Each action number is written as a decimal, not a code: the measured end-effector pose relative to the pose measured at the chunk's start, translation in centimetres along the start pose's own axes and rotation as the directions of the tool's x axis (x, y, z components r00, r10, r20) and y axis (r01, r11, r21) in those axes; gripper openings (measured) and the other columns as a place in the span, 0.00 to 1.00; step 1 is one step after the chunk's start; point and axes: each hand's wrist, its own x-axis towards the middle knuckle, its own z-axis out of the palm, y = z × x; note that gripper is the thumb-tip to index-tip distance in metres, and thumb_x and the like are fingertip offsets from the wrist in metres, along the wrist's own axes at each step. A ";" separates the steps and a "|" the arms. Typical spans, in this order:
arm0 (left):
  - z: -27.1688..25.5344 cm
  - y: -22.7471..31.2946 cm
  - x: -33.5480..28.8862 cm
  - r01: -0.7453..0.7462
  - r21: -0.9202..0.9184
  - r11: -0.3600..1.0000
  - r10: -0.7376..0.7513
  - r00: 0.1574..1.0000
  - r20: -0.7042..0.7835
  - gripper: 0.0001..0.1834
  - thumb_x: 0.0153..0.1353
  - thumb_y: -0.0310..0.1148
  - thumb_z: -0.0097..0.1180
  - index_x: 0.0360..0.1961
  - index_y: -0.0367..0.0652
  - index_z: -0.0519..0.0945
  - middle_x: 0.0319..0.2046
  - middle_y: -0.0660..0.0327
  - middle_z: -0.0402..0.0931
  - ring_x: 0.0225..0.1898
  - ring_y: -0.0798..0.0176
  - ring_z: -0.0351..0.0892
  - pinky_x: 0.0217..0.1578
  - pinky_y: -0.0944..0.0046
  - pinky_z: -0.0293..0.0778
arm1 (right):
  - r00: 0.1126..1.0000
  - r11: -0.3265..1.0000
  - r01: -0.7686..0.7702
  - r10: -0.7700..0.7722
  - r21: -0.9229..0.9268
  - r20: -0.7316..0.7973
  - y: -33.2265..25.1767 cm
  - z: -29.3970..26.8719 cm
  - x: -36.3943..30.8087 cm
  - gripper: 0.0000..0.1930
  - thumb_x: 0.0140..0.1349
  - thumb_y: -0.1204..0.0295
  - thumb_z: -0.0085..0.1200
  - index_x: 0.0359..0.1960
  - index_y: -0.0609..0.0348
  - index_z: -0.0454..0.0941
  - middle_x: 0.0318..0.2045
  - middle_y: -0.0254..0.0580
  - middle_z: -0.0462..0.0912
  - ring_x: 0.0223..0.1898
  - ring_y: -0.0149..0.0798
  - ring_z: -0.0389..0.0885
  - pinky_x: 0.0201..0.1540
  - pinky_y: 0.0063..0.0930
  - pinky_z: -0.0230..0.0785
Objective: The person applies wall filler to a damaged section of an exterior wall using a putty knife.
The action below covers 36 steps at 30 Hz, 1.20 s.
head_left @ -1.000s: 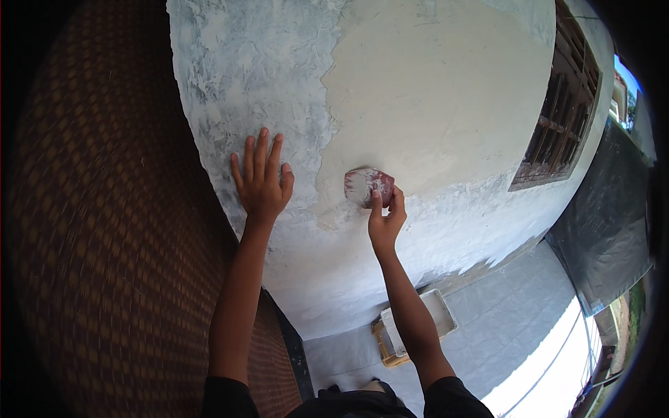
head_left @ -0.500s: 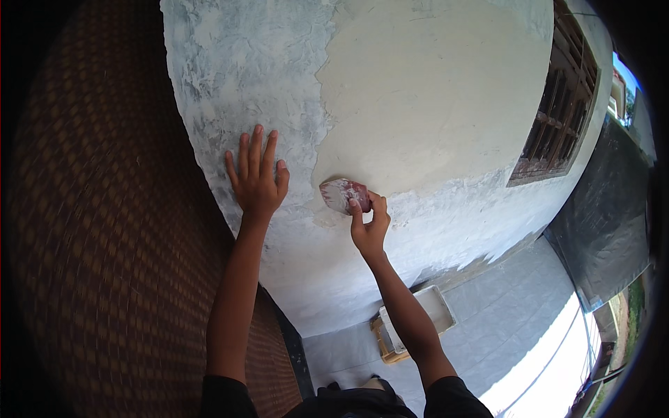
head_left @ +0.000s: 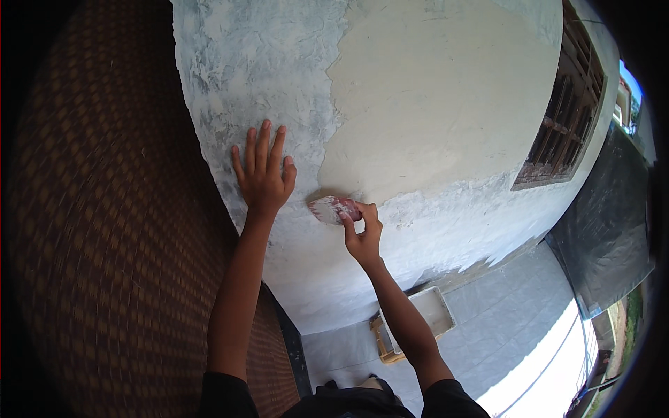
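Observation:
Against the whitish, rough-skimmed part of the wall (head_left: 244, 76), my left hand (head_left: 265, 182) rests flat with its fingers spread. My right hand (head_left: 365, 235) pinches a flat dark-red putty scraper (head_left: 326, 208) between thumb and fingers. White paste is smeared over the scraper's face, and its far edge lies at the wall. Just above it is the lower border of a smooth beige coat (head_left: 446, 97), whose ragged left edge meets the whitish surface.
A brown woven panel (head_left: 111, 223) runs along the left side. On the grey floor sheet (head_left: 481, 306) below, a pale rectangular tray (head_left: 440, 306) stands by the wall's foot, partly behind my right forearm. A barred wooden window (head_left: 561, 125) and a dark hanging sheet (head_left: 603, 223) are at right.
My right hand has drawn the scraper down and slightly left along the wall. My left hand keeps its place on the wall, while the whole view has shifted a little.

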 end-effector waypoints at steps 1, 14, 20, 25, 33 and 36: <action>0.0 0.1 0.1 0.007 -0.018 1.000 -0.007 1.000 -0.015 0.27 0.64 0.41 0.44 0.66 0.56 0.69 0.68 0.62 0.61 0.70 0.54 0.56 0.69 0.41 0.41 | 0.999 0.998 0.046 -0.045 -0.043 0.026 -0.1 0.1 0.3 0.14 0.60 0.74 0.60 0.47 0.63 0.76 0.32 0.44 0.77 0.31 0.35 0.72 0.37 0.25 0.66; 0.0 0.6 0.3 -0.008 0.006 1.000 0.008 1.000 -0.008 0.27 0.64 0.39 0.45 0.66 0.52 0.67 0.68 0.58 0.61 0.70 0.50 0.56 0.67 0.37 0.44 | 0.958 0.964 -0.153 0.199 0.219 -0.208 1.7 -3.3 1.5 0.14 0.65 0.75 0.56 0.50 0.65 0.72 0.41 0.41 0.79 0.39 0.29 0.76 0.46 0.24 0.67; 0.0 0.4 0.2 -0.015 -0.007 1.000 0.015 1.000 -0.016 0.27 0.65 0.40 0.43 0.65 0.52 0.68 0.68 0.58 0.61 0.70 0.50 0.56 0.67 0.37 0.43 | 0.818 0.889 -0.262 0.412 0.377 -0.401 3.8 -5.5 3.2 0.15 0.68 0.70 0.53 0.52 0.67 0.71 0.43 0.41 0.77 0.43 0.30 0.75 0.46 0.26 0.70; -0.1 0.9 0.2 0.002 0.012 1.000 -0.002 1.000 0.008 0.27 0.64 0.39 0.44 0.65 0.52 0.68 0.68 0.58 0.60 0.70 0.50 0.56 0.67 0.37 0.43 | 0.690 0.882 -0.228 0.445 0.412 -0.571 4.5 -10.3 3.0 0.16 0.69 0.72 0.51 0.54 0.68 0.69 0.48 0.45 0.77 0.46 0.33 0.76 0.50 0.29 0.70; 0.0 0.6 0.2 -0.009 -0.003 1.000 0.009 1.000 -0.016 0.27 0.64 0.39 0.44 0.65 0.51 0.68 0.68 0.58 0.61 0.70 0.49 0.56 0.68 0.37 0.42 | 0.712 0.882 -0.334 0.468 0.333 -0.524 3.8 -7.1 2.9 0.15 0.69 0.72 0.52 0.52 0.66 0.70 0.44 0.39 0.78 0.43 0.28 0.75 0.47 0.23 0.69; -0.1 0.7 0.2 -0.004 0.005 1.000 0.004 1.000 -0.011 0.27 0.64 0.39 0.45 0.65 0.51 0.68 0.68 0.58 0.61 0.70 0.49 0.56 0.68 0.37 0.42 | 0.676 0.863 -0.236 0.476 0.447 -0.562 4.6 -7.5 2.3 0.16 0.68 0.72 0.53 0.53 0.66 0.69 0.45 0.40 0.78 0.45 0.29 0.75 0.48 0.24 0.70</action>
